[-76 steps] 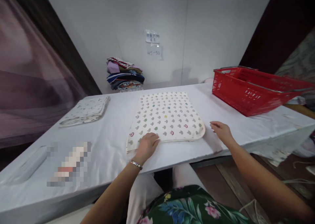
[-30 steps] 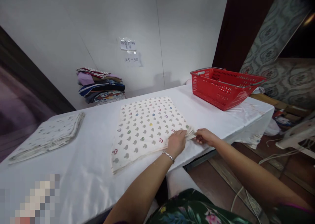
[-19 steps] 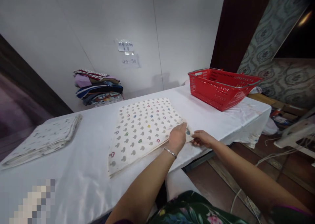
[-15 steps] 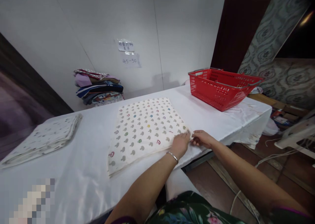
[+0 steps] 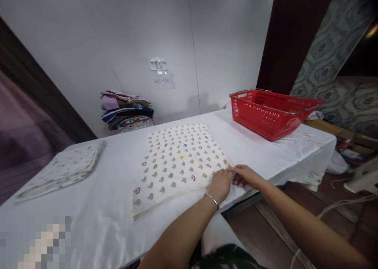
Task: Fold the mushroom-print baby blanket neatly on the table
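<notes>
A folded cream cloth printed with small mushrooms lies flat in the middle of the white-covered table. Both hands meet at its near right corner. My left hand, with a metal bracelet on the wrist, rests on the corner with its fingers curled onto the fabric. My right hand pinches the same corner from the right side. The corner itself is mostly hidden under the fingers.
A red plastic basket stands at the table's far right. A stack of folded colourful clothes sits against the white wall at the back. Another folded pale cloth lies at the left. Cables trail on the floor at right.
My left hand slid from the cloth's near left edge to its near right corner, where the right hand joined it. The corner was briefly lifted and now lies flat again.
</notes>
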`<action>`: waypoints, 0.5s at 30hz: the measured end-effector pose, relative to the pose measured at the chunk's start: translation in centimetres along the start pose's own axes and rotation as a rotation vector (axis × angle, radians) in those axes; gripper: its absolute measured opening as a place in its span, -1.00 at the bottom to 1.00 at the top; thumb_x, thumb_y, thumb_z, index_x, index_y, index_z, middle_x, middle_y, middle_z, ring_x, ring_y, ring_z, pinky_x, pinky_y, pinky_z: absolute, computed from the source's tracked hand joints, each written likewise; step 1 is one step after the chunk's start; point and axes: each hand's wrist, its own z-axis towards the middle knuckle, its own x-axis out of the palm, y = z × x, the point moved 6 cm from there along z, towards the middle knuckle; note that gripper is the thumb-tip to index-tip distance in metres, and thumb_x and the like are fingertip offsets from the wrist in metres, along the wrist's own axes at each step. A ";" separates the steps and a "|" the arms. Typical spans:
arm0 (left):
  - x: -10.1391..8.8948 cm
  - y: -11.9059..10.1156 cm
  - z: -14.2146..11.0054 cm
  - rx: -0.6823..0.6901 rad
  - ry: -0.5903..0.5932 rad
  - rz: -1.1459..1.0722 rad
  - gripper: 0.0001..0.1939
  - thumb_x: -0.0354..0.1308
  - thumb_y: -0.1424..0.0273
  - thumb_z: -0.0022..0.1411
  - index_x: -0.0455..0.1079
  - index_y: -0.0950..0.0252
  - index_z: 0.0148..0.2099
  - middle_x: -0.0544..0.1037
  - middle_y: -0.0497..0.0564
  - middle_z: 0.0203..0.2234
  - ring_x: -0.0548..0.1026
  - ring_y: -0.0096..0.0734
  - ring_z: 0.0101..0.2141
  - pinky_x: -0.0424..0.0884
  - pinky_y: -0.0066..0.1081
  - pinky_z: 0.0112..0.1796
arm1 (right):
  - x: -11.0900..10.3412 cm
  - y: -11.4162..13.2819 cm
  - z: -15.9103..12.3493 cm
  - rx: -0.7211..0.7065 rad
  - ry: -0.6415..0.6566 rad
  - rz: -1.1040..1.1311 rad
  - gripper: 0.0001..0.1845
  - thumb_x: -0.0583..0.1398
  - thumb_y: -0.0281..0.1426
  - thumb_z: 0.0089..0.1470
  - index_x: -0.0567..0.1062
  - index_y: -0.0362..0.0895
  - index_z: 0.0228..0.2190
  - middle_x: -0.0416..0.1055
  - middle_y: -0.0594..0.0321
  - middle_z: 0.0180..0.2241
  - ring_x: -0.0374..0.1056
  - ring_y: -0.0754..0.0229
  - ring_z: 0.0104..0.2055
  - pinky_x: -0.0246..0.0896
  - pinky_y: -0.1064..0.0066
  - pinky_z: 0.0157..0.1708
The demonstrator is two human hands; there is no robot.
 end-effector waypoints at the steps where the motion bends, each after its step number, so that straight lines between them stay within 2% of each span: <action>1: -0.1 -0.1 -0.1 0.010 0.002 0.005 -0.73 -0.10 0.51 0.27 0.25 0.35 0.01 0.45 0.07 -0.16 0.38 -0.30 -0.15 0.34 -0.30 -0.13 | 0.0 -0.2 0.2 0.004 -0.027 -0.021 -0.77 0.15 -0.23 0.00 0.28 -0.13 -0.42 0.36 0.34 -0.67 0.32 0.30 -0.66 0.04 0.60 -0.77; 4: -0.6 0.4 -0.7 0.034 -0.002 0.014 -0.72 -0.10 0.52 0.26 0.26 0.33 0.00 0.45 0.06 -0.15 0.37 -0.29 -0.12 0.34 -0.28 -0.11 | -0.2 -0.7 0.7 0.015 -0.073 -0.051 -0.89 0.10 -0.36 0.02 0.26 -0.13 -0.45 0.32 0.37 -0.71 0.30 0.32 -0.69 0.02 0.59 -0.79; 6: -1.2 1.4 -1.7 0.019 -0.014 0.018 -0.70 -0.10 0.54 0.25 0.26 0.32 0.01 0.45 0.07 -0.14 0.36 -0.28 -0.08 0.32 -0.26 -0.08 | -0.2 -0.9 1.0 0.019 -0.074 -0.054 -0.92 0.09 -0.41 0.01 0.25 -0.13 -0.47 0.31 0.37 -0.70 0.27 0.33 -0.71 0.01 0.59 -0.80; 15: -3.4 9.8 -9.6 -0.183 -0.061 0.163 -0.47 -0.14 0.73 0.11 0.28 0.30 0.09 0.39 0.09 0.04 0.29 -0.20 0.08 0.28 -0.18 0.02 | -0.6 -1.1 1.4 0.059 -0.058 -0.014 -0.86 0.14 -0.39 -0.01 0.26 -0.14 -0.52 0.39 0.29 -0.62 0.21 0.38 -0.75 -0.03 0.58 -0.80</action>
